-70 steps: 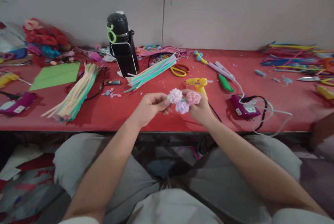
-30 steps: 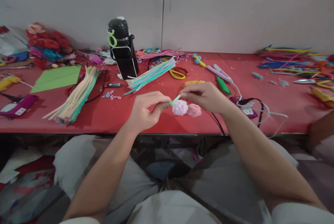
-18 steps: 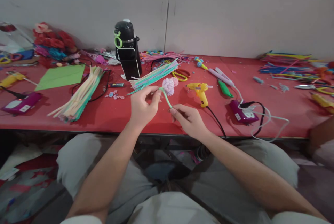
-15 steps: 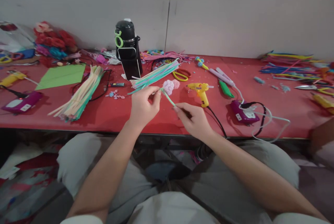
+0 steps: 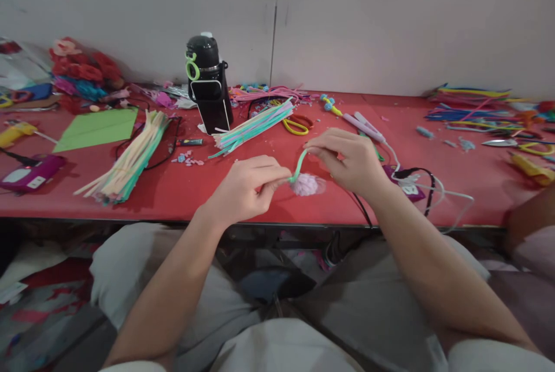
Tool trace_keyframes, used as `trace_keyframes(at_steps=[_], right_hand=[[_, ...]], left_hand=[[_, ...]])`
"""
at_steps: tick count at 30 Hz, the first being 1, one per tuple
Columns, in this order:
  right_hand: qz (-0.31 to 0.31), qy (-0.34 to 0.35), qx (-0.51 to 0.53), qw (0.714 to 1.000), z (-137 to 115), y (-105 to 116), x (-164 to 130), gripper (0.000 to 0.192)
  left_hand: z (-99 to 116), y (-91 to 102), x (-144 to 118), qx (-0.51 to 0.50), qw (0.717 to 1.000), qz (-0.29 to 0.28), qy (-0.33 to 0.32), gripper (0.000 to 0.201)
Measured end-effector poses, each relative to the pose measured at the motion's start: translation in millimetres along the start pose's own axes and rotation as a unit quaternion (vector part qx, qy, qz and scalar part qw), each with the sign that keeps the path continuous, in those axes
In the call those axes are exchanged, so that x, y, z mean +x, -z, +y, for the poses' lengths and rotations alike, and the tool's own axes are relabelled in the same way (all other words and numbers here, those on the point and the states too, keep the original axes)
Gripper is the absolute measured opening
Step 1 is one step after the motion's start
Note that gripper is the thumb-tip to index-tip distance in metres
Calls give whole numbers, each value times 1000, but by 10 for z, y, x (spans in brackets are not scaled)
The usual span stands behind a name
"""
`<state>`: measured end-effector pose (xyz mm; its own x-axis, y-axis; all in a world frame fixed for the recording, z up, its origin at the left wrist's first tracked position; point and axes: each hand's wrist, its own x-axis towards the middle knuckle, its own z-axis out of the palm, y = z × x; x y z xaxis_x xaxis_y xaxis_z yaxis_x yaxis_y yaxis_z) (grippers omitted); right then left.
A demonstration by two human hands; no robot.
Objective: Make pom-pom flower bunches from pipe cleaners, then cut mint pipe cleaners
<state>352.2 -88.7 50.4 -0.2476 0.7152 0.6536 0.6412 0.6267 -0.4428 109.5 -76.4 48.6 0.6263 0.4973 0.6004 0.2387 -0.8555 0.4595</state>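
Both hands work just above the near edge of the red table point(image 5: 173, 192); the left hand point(image 5: 243, 190) has its fingertips pinched shut on the lower end of a mint-green pipe-cleaner stem point(image 5: 299, 165), right where it meets a fluffy lilac pompom flower point(image 5: 306, 184) that hangs head-down between the two hands; the right hand point(image 5: 347, 158) pinches the stem's upper end with thumb and forefinger, its other fingers curled over, so the stem arcs from one grip to the other; the step in hand looks like bending or winding the stem at the flower's base, and the next move would call for a firm left-hand hold while the right hand leads the free end round; beyond lie a bundle of pastel pipe cleaners point(image 5: 254, 126) and yellow scissors point(image 5: 295, 125); farther back stands a black bottle point(image 5: 207, 91).
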Motion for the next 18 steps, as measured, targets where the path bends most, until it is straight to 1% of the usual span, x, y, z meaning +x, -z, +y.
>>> trace_keyframes(at_steps=[2, 4, 7, 9, 10, 12, 15, 18], right_hand=[[-47, -25, 80, 995, 81, -55, -26, 21], [-85, -43, 151, 984, 118, -150, -85, 23], [-115, -91, 201, 969, 55, -308, -192, 29], [-144, -128, 212, 958, -46, -388, -251, 32], [-155, -141, 211, 955, -101, -416, -274, 33], [-158, -153, 192, 956, -196, -445, -308, 34], [-125, -145, 134, 972, -263, -439, -333, 29], [-83, -118, 79, 986, -248, -402, -338, 24]], left_hand=[[44, 12, 7, -59, 997, 42, 39, 15], [44, -3, 17, -106, 986, 95, 85, 12], [-25, -63, 36, -149, 958, 188, 156, 15], [-90, -107, 47, -151, 945, 222, 189, 15], [-121, -126, 51, -143, 943, 228, 198, 15], [-171, -150, 53, -104, 947, 229, 201, 14], [-218, -156, 43, -23, 959, 218, 177, 13], [-259, -145, 29, 36, 968, 196, 153, 14]])
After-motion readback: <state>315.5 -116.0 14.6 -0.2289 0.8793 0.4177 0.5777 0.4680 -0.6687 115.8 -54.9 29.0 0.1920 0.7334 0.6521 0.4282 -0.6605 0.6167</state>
